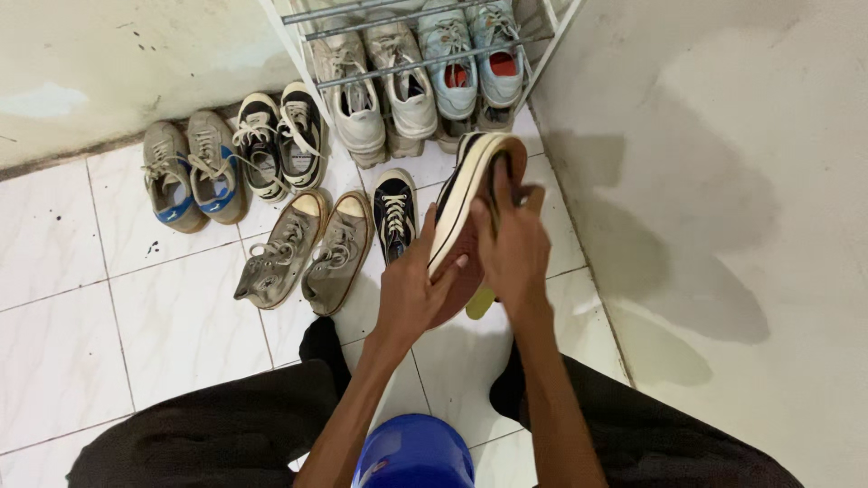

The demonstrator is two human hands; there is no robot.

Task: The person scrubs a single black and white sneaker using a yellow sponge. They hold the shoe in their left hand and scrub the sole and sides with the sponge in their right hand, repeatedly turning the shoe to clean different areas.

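Head view: The person sits or crouches over a white tiled floor (63, 298), dark trousers at the bottom edge and a blue tub (413, 452) between the knees.

The left hand (411, 289) grips a dark sneaker (470, 194) from below, holding it sole-side up and tilted, its cream sole edge facing the camera. The right hand (514, 244) is closed over the sole from the far side, fingers pressed flat on it; a yellow-green object (481, 303), possibly a sponge or cloth, shows just beneath, though which hand holds it cannot be told.

The sneaker's mate (395, 215) stands upright on the floor just beside the left hand, untouched.

Judged from this, one shoe is in hand and not finished. Well apart to the left stand a grey-brown pair (307, 253), a black-and-white pair (276, 140) and a grey-and-blue pair (190, 172); more shoes sit on a white rack (542, 41) against the wall.
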